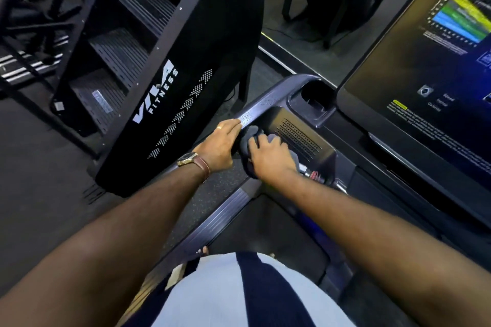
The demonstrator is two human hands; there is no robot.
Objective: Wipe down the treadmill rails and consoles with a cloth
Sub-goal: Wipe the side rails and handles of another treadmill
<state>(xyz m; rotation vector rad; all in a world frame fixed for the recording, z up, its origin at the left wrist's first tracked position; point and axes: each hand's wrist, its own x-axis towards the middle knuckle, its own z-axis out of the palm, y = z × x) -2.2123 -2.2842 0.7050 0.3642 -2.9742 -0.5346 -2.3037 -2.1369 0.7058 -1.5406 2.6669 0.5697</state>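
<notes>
I stand on a treadmill and look down at its left handrail [261, 106], a grey rail with water droplets on its top. My left hand [221, 145], with a ring and a wristwatch, grips this rail from the outer side, fingers lying over its top. Just to the right, my right hand [271, 156] grips a dark grey cloth [251, 134] and presses it against the rail's inner side beside the vented console panel [300, 135]. The big console screen [425, 82] is lit at the right.
A black stair-climber machine [170, 82] marked "VIVA FITNESS" stands close on the left. A cup holder [314, 98] sits at the rail's far end. A red safety clip [316, 175] hangs under the console. The treadmill's side footrail [212, 223] and belt lie below.
</notes>
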